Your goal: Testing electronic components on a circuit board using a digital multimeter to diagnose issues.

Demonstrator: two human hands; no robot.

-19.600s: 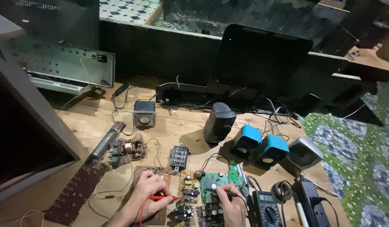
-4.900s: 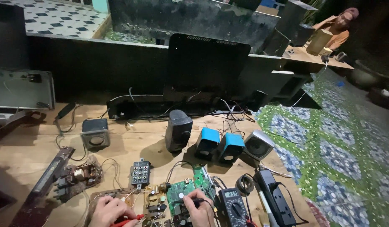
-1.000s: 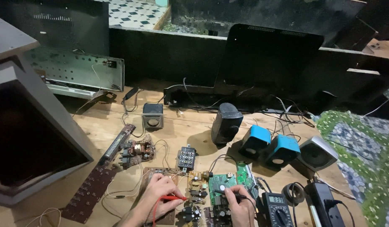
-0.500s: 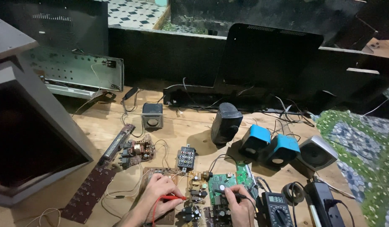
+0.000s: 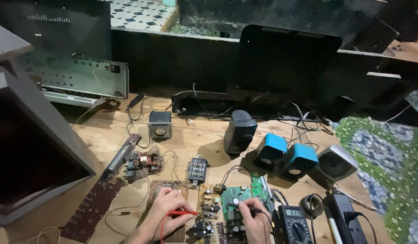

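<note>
Near the workbench's (image 5: 105,135) front edge, the left hand (image 5: 170,212) pinches a red probe (image 5: 182,213), tip pointing right toward the green circuit board (image 5: 238,199) — the right hand (image 5: 254,219), fingers closed on a black probe (image 5: 240,207), already touches it.

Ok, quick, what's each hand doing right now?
Left hand: closed on the red probe.
Right hand: closed on the black probe, tip on the green board.

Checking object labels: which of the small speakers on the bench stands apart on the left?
The grey cube speaker, alone at left; the black, two blue and silver ones cluster right.
</note>
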